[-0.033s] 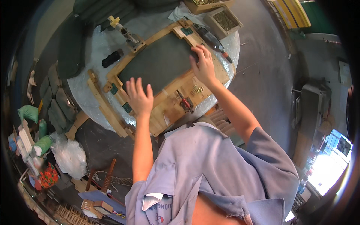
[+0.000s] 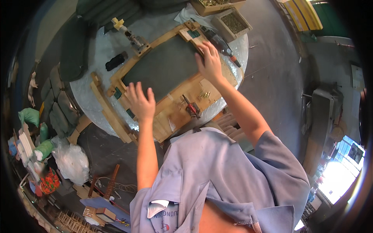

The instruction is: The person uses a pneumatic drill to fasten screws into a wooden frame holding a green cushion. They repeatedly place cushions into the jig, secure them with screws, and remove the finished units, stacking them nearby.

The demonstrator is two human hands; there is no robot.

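A dark grey-green padded panel [image 2: 163,64] lies inside a wooden frame jig [image 2: 158,38] on the round table. My left hand [image 2: 142,104] is open with fingers spread, at the panel's near left corner and the frame's edge. My right hand [image 2: 211,64] is also open, its fingers over the right end of the panel and frame. Neither hand holds anything; whether they touch the panel or hover I cannot tell. On the near board [image 2: 175,116] lie a red and black tool [image 2: 191,109] and several small brass-coloured pieces [image 2: 204,94]. A clamp with a yellow handle [image 2: 134,40] stands at the frame's far side.
A dark power driver [image 2: 219,40] lies beyond my right hand, near a box of small metal parts [image 2: 233,24]. At left are a black object [image 2: 115,62] and a wooden rail [image 2: 108,108] on the plastic-covered table [image 2: 87,89]. Dark padded panels [image 2: 72,48] stand at far left.
My left hand has shifted slightly left along the panel's edge. My right hand has moved slightly away from me. The panel and frame look unmoved.
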